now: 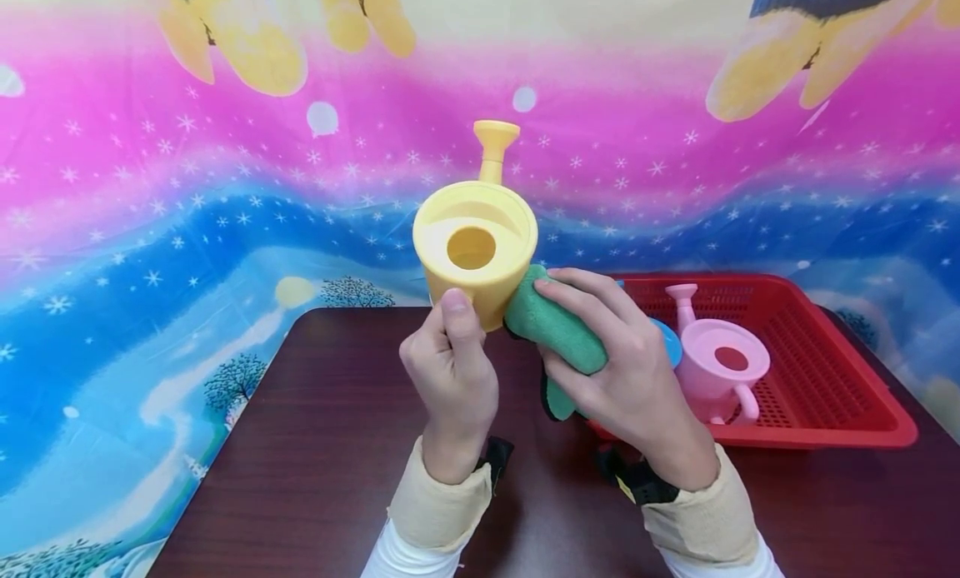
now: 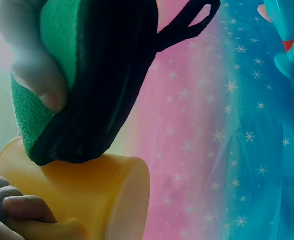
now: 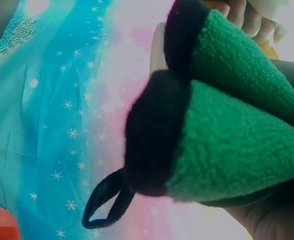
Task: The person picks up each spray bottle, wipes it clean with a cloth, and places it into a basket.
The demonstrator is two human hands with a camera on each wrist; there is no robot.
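My left hand (image 1: 453, 378) grips the handle of a yellow toy watering can (image 1: 450, 274), its thumb up against the can's side. The can is held up above the table, with its round top opening toward me and its spout pointing away. My right hand (image 1: 630, 374) squeezes a folded green cleaning pad (image 1: 558, 324) with black trim. In the left wrist view the pad's black edge (image 2: 82, 150) lies against the can's wall (image 2: 87, 182). A black loop (image 3: 107, 200) hangs off the pad in the right wrist view.
At the right of the dark table (image 1: 315, 445) stands a red plastic basket (image 1: 847, 436). Inside it are a pink watering can (image 1: 712, 378) and a blue one (image 1: 667, 342), partly hidden by my right hand. A printed snowflake cloth (image 1: 300, 178) hangs behind the table.
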